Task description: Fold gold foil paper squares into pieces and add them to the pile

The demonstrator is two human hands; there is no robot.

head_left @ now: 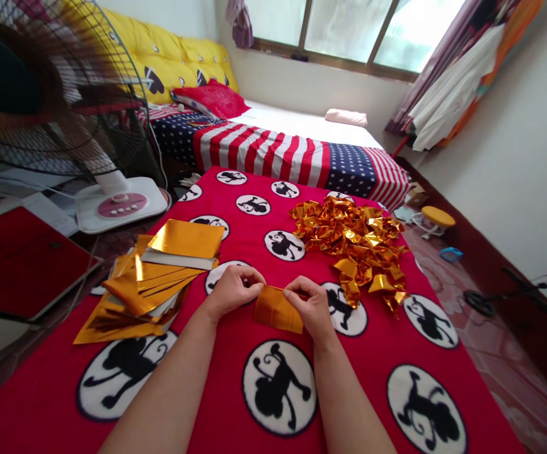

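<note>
Over the red patterned cloth, my left hand pinches the upper left corner of a gold foil sheet. My right hand pinches the same sheet along its top edge, near the right side. The sheet hangs between both hands, its lower part toward me. To the left lies a loose stack of flat gold sheets, some showing pale undersides. A heap of folded, crinkled gold foil pieces is spread at the right, beyond my right hand.
A fan with a white base stands at the left, beside a red panel. Behind the cloth is a bed with a flag-patterned cover. On the floor at the right are a yellow stool and a blue object.
</note>
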